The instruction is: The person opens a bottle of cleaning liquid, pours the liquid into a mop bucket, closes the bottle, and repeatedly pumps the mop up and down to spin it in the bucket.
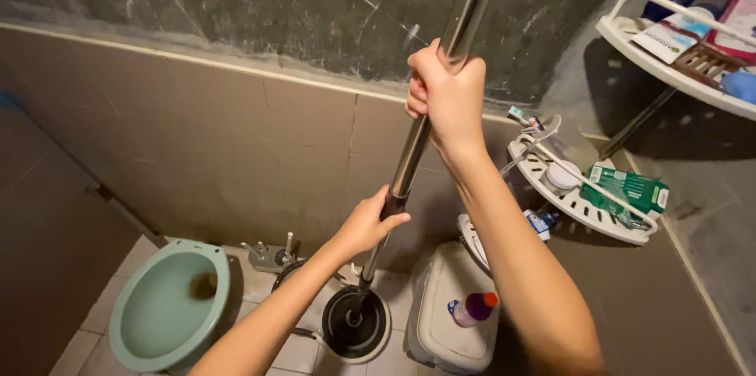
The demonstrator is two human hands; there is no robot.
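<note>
tiled bathroom floor [268,285]; hands grip pole [425,120].

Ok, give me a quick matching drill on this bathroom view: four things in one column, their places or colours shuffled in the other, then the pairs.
Things:
1. metal pole
2. toilet bowl
3. green packet
4. bottle with orange cap

Places or colours:
A. lying on the white toilet tank lid
B. pale green, at lower left on the tiled floor
C. gripped by both the left hand and the right hand
D. on the middle tier of the white corner shelf

Pairs: 1-C, 2-B, 3-D, 4-A
</note>
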